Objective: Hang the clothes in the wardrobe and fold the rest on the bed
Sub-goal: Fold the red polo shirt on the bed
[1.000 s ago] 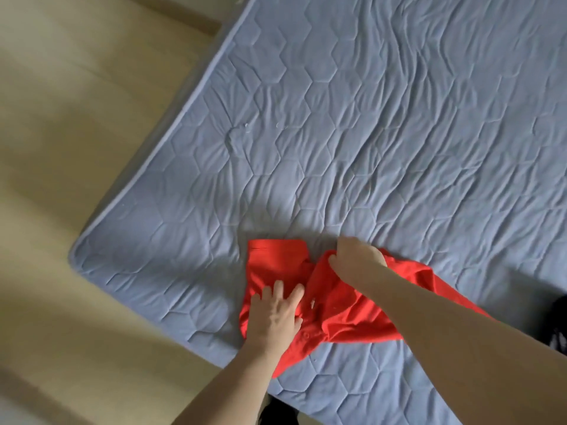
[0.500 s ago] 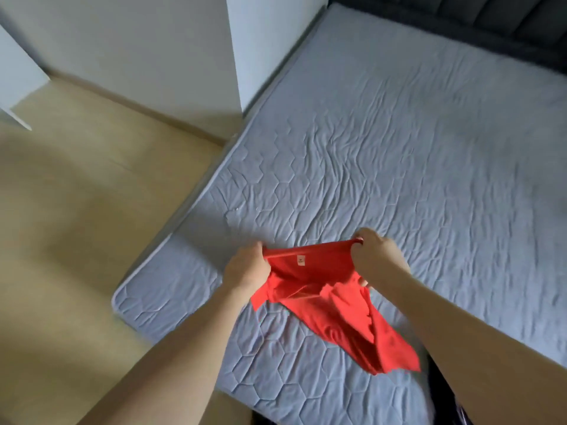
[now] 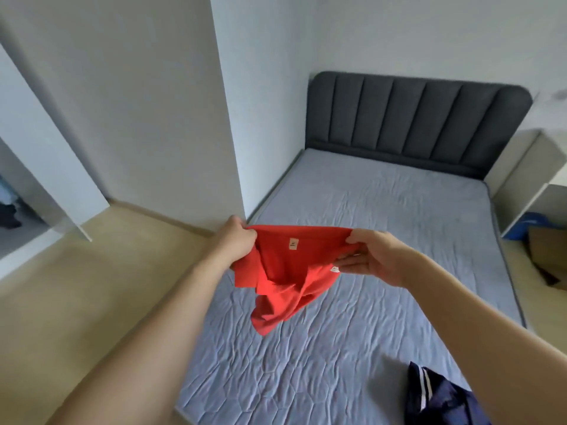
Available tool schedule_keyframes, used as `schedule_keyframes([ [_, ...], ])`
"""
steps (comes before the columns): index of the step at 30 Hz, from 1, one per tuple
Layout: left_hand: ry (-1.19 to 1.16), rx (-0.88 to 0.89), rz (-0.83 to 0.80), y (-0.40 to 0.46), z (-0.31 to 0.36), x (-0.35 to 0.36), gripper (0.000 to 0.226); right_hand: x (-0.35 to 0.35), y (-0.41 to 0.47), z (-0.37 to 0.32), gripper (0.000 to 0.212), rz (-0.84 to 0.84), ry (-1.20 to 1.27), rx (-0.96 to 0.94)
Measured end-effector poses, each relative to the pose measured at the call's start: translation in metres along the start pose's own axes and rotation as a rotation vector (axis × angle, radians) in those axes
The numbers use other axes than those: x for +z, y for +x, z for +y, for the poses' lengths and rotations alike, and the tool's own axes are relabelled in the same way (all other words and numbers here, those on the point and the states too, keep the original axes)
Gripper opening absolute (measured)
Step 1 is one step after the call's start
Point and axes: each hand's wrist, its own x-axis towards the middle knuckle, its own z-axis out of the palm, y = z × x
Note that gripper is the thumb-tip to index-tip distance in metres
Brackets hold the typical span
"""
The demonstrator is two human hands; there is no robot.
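Red shirt (image 3: 287,277) pinched by both hands above bed (image 3: 383,240).

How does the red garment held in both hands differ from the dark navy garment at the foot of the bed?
The red garment hangs in the air, gripped by the left hand and right hand; the dark navy garment lies crumpled on the quilted grey bed, untouched. The red is plain with a small label; the navy shows white stripes. Neither is folded.
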Motion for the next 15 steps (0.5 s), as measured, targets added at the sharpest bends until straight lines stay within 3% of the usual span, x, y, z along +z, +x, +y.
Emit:
schedule_keyframes([
  [5,-0.738,-0.11,-0.08,-0.033,0.035,-0.03,0.017,-0.002,-0.019,-0.016,0.029,-0.253,0.066,-0.013],
  [7,-0.835,-0.017,-0.098,-0.039,0.035,-0.038,0.013,-0.001,-0.022,-0.023,0.037,-0.285,-0.038,-0.078],
  [9,-0.709,0.118,-0.082,-0.041,0.026,-0.044,0.014,0.002,-0.018,-0.027,0.039,-0.215,-0.239,-0.156],
  [12,-0.288,0.279,0.019,-0.039,0.005,-0.046,0.029,0.009,-0.013,-0.025,0.034,-0.121,-0.549,-0.249],
  [15,0.013,0.365,0.2,-0.038,-0.014,-0.045,0.005,0.013,-0.006,-0.017,0.016,-0.119,-0.647,-0.279],
])
